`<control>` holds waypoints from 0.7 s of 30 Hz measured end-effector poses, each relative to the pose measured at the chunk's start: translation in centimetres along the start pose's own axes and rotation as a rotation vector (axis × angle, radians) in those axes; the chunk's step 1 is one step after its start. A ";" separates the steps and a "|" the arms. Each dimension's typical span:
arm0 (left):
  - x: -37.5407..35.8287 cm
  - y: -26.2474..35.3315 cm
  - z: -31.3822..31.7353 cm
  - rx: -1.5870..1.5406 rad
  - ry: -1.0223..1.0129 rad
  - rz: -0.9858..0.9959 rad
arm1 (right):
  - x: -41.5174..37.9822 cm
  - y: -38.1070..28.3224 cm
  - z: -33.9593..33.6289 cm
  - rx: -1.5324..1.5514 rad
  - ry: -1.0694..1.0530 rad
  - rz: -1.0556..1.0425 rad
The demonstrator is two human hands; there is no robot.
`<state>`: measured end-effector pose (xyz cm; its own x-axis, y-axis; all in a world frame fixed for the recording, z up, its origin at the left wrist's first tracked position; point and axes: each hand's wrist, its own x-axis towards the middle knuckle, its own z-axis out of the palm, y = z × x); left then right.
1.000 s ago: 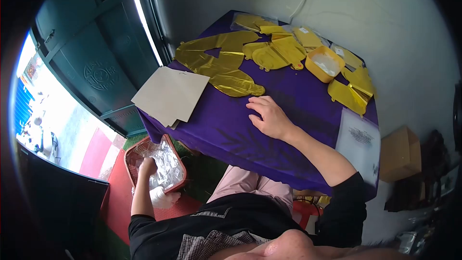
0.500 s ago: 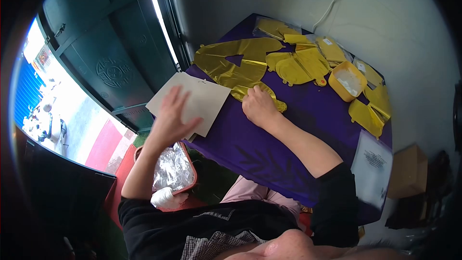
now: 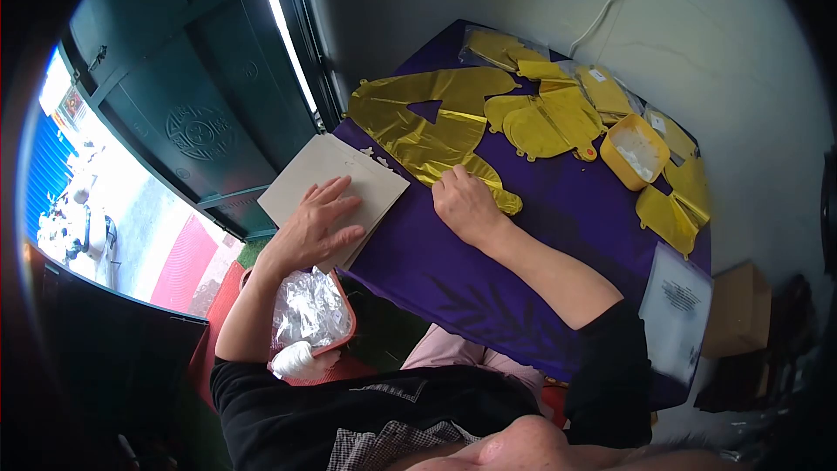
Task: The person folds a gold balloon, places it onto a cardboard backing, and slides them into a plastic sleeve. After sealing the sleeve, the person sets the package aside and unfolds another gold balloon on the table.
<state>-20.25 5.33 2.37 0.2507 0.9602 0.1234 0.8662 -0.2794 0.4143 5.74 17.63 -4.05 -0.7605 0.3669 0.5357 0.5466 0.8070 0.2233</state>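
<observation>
My left hand [image 3: 321,225] lies on a stack of pale cardboard sheets [image 3: 301,166] at the table's left corner, fingers spread. Small torn bits show by the stack's far edge. My right hand [image 3: 469,203] is a closed fist at the near edge of a gold foil balloon [image 3: 445,135], shaped like a letter A and lying flat. Its fingertips face away, so what they pinch is hidden. More gold foil balloons [image 3: 554,122] lie flat to the right, some in clear bags.
A purple cloth [image 3: 418,249] covers the table. On it stand a yellow tub [image 3: 649,176] with something white inside and a clear printed bag [image 3: 676,301]. Below left sits a red-rimmed basket [image 3: 350,318] of clear plastic, beside white string [image 3: 301,362]. A cardboard box [image 3: 739,310] stands right.
My left hand has come down and settled on the cardboard, which has shifted slightly, uncovering bits at its far edge. My right hand has moved slightly left and nearer, still closed.
</observation>
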 end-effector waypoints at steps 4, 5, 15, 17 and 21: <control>2.5 -0.1 -0.6 0.019 0.031 0.109 | 0.6 1.2 0.7 0.297 0.104 0.243; 3.4 0.1 -0.8 -0.017 -0.004 0.122 | 0.7 1.6 0.9 0.439 0.096 0.354; 11.2 2.4 2.5 0.047 0.047 0.389 | 1.8 3.7 0.4 0.839 -0.111 0.840; 12.1 2.6 3.1 0.114 -0.003 0.387 | 1.7 4.1 0.8 0.864 -0.087 0.841; 12.7 2.3 4.3 0.304 0.005 0.447 | 1.5 4.9 1.1 1.066 -0.058 0.936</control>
<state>-13.24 16.86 1.03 0.6222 0.7475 0.2329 0.7616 -0.6467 0.0410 6.88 22.65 -3.04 -0.2980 0.9491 0.1020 0.3464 0.2071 -0.9149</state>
